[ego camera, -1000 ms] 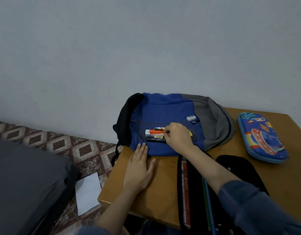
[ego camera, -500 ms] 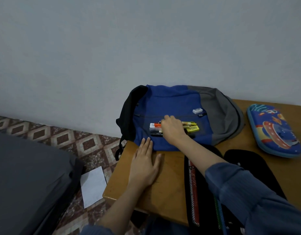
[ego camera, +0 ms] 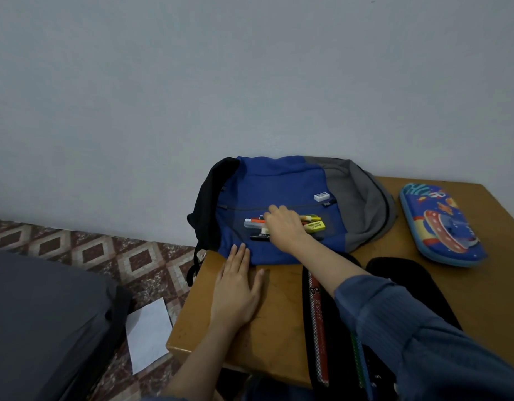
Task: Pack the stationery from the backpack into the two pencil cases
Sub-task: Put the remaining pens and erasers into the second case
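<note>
Backpack (ego camera: pixel 278 180): one, blue with a grey side and a black back, lying flat on the tabletop (ego camera: pixel 278 328) beyond both hands. Pencil cases: two. The black pencil case (ego camera: pixel 316 314) lies open under the right forearm, with long red, green and blue strips inside; what they are I cannot tell. The blue pencil case (ego camera: pixel 440 224), zipped and printed with a planet and rocket, lies to the far right of the right hand, apart from the backpack. On the backpack's front sits a small pile of markers (ego camera: pixel 315 226); at least four show, in orange-and-white, black and yellow. One white eraser (ego camera: pixel 321 196) lies just beyond the pile, to the right.

The right hand (ego camera: pixel 284 227) lies over the middle of the pile with its fingers bent, hiding part of it; I cannot tell whether it has hold of a marker. The left hand (ego camera: pixel 238 290) rests flat on the tabletop, fingers straight and together, holding nothing, its fingertips touching the backpack's near edge.

Left of the left hand, below the tabletop, is a patterned tile floor (ego camera: pixel 105 250) with one white sheet of paper (ego camera: pixel 148 334).
</note>
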